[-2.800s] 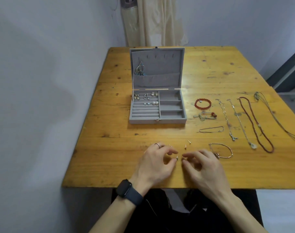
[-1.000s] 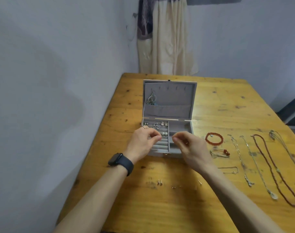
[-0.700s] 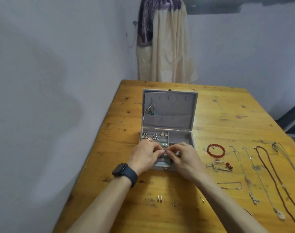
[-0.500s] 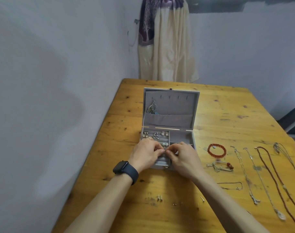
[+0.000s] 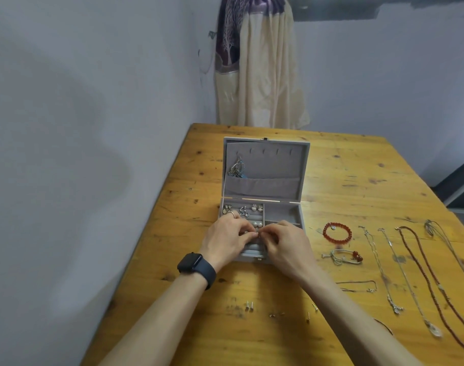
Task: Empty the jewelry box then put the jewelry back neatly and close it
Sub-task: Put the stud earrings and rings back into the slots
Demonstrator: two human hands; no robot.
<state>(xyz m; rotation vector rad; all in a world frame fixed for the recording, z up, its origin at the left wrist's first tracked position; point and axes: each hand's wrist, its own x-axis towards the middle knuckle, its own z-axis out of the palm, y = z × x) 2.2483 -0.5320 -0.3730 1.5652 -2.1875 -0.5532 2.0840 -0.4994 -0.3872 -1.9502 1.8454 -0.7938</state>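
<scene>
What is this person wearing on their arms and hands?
Both forearms are bare. The left hand has a thin ring on one finger, and a dark smartwatch with a dark band at its wrist. The right hand wears nothing visible.

A plain room in a home, seen across a wooden table [image 5: 344, 167].
2 bare, pale grey walls [image 5: 93, 101] meet in a corner; a cream curtain [image 5: 268, 75] with a purple tree-patterned panel hangs there; the table's yellow planks are knotty and stained; an open grey jewelry box [image 5: 273, 165] and a red bead bracelet [image 5: 348, 235] rest on it.
</scene>
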